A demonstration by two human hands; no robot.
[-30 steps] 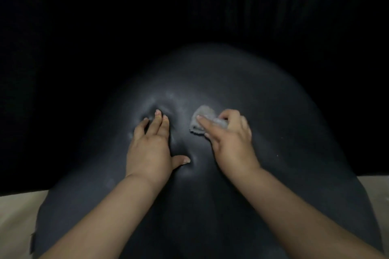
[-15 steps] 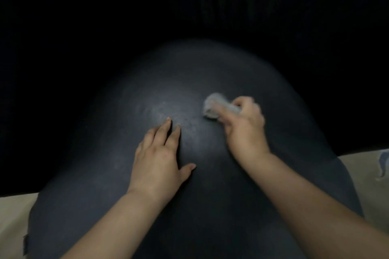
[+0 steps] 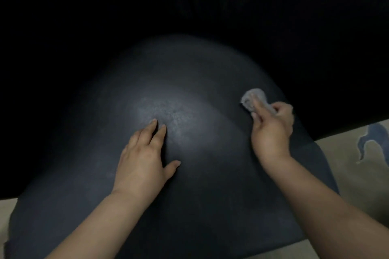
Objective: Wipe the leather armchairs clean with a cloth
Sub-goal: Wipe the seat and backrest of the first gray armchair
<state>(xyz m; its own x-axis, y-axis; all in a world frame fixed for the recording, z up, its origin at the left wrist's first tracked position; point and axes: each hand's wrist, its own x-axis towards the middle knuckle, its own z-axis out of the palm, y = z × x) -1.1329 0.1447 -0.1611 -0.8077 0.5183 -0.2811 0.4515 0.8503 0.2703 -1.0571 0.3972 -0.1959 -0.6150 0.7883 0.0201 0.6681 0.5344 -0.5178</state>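
A dark, rounded leather armchair cushion [image 3: 189,82] fills the middle of the view, with a pale sheen near its centre. My left hand [image 3: 143,160] lies flat on the leather, fingers straight and thumb spread. My right hand [image 3: 271,130] grips a small grey cloth [image 3: 252,100] and presses it on the cushion near its right edge, fingers stretched over the cloth.
Everything behind and to the left of the cushion is black and unreadable. A beige floor or rug [image 3: 353,170] with a blue pattern [image 3: 370,139] shows at the right, and more beige at the lower left corner [image 3: 6,216].
My right hand slid the cloth from the cushion's centre out to its right edge. My left hand stayed flat on the leather, easing its press so the dent went.
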